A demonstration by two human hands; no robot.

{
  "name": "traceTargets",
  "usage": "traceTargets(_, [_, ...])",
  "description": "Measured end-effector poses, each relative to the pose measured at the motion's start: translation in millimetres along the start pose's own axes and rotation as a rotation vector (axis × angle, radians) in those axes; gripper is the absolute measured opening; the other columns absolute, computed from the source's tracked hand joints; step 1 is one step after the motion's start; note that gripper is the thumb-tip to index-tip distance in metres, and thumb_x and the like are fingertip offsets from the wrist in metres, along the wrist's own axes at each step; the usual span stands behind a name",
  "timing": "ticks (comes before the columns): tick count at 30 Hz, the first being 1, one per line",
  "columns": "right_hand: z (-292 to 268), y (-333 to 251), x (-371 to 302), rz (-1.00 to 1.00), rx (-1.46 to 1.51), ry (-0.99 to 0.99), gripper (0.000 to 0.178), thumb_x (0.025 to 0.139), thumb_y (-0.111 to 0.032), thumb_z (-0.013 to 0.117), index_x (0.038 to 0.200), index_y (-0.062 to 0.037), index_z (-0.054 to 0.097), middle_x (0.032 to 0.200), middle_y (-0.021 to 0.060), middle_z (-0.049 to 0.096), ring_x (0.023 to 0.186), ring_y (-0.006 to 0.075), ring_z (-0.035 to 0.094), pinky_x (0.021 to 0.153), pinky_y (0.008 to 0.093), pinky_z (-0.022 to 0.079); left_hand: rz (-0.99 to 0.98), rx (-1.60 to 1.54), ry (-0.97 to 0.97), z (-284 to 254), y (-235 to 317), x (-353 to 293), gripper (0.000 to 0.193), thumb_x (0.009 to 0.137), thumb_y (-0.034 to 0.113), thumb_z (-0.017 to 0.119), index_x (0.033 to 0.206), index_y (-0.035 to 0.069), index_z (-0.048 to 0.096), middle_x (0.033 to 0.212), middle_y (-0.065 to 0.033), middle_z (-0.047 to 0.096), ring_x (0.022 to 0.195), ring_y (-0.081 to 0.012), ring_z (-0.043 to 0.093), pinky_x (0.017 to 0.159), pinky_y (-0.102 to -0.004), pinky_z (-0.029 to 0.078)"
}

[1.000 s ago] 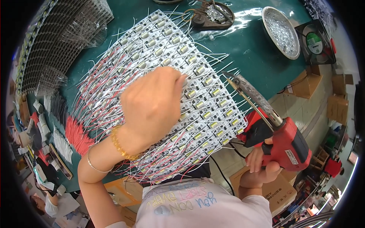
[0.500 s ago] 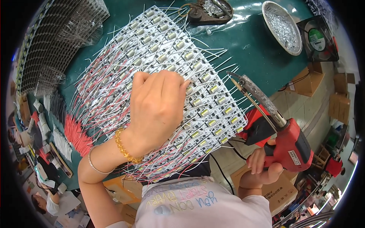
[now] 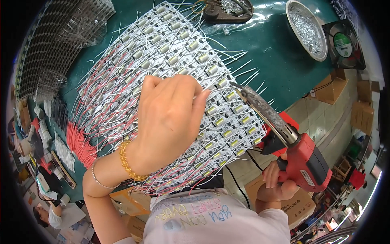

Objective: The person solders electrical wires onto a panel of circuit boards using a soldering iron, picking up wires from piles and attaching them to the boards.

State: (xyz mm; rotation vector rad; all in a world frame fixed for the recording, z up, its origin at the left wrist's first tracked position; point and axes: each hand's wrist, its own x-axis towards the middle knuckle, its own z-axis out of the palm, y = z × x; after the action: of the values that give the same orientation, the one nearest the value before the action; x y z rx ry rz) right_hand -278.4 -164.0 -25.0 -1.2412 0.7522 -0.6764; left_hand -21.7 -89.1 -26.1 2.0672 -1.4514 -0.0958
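Observation:
A large panel of white circuit boards (image 3: 178, 53), set with rows of yellowish parts, lies tilted across the table with many thin white and red wires (image 3: 115, 69) over it. My left hand (image 3: 168, 112) is above its middle, fingers curled and thumb pressed in. White wire ends show by the thumb, but what the fingertips pinch is hidden. My right hand (image 3: 276, 179) grips the handle of a red and black soldering gun (image 3: 306, 162). The gun's dark tip reaches over the panel's right part, close to a yellowish part; whether it touches cannot be told.
Bundles of red wires (image 3: 80, 142) and white wires (image 3: 64, 152) lie left. A metal bowl of silvery scraps (image 3: 289, 10), a black fan (image 3: 345, 44) and a dark iron stand (image 3: 227, 16) are at the back. A red and black holder (image 3: 280, 134) sits by the panel's right corner.
The soldering gun has moved left and slightly down, bringing its tip from the panel's edge in over the boards. My left hand has barely shifted, its thumb reaching a little further right.

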Motion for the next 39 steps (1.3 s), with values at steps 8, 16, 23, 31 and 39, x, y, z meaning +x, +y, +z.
traceTargets(8, [-7.3,-2.8,1.9,0.069,0.012,-0.078,0.076,0.078,-0.056,0.063,0.116,0.007,0.044,0.047,-0.0004,0.044,0.038,0.0123,0.044,0.04,0.0252,0.037,0.018,-0.015,0.026,6.0,2.5,2.3,0.016,0.078,0.005,0.066,0.076,0.007,0.05,0.066,-0.0039,0.052,0.059,-0.0211,0.051,0.064,-0.0346,0.031])
traceTargets(16, [-15.5,5.8,-1.5,0.035,0.011,-0.047,0.071,0.078,-0.053,0.065,0.112,0.0066,0.049,0.048,0.0005,0.046,0.039,0.013,0.044,0.04,0.0257,0.037,0.019,0.003,0.064,8.9,0.9,-0.2,0.019,0.075,0.004,0.068,0.075,0.007,0.049,0.065,-0.0036,0.05,0.059,-0.0206,0.05,0.064,-0.0345,0.032])
traceTargets(23, [-6.8,-0.6,4.5,0.047,-0.027,-0.003,0.074,0.076,-0.053,0.067,0.111,0.0099,0.048,0.048,0.001,0.046,0.039,0.0127,0.044,0.038,0.0249,0.036,0.039,0.027,0.072,10.8,0.8,0.4,0.021,0.074,0.004,0.069,0.074,0.007,0.048,0.064,-0.0037,0.048,0.058,-0.0204,0.049,0.063,-0.0344,0.033])
traceTargets(31, [-35.1,16.8,-13.6,-0.1,-0.421,0.018,0.075,0.077,-0.05,0.068,0.112,0.0127,0.045,0.047,0.0005,0.045,0.037,0.0117,0.043,0.036,0.0237,0.035,0.052,0.034,0.088,12.5,0.5,-0.7,0.021,0.073,0.004,0.068,0.073,0.007,0.048,0.064,-0.0043,0.046,0.058,-0.021,0.049,0.063,-0.0344,0.033])
traceTargets(39, [-21.6,15.8,-11.2,0.044,-0.024,0.225,0.067,0.077,-0.048,0.07,0.101,0.0104,0.048,0.046,0.0004,0.044,0.036,0.0116,0.043,0.037,0.0237,0.036,0.052,0.038,0.092,12.7,0.8,0.0,0.021,0.074,0.004,0.068,0.073,0.007,0.047,0.063,-0.0042,0.046,0.058,-0.0211,0.049,0.062,-0.0343,0.033])
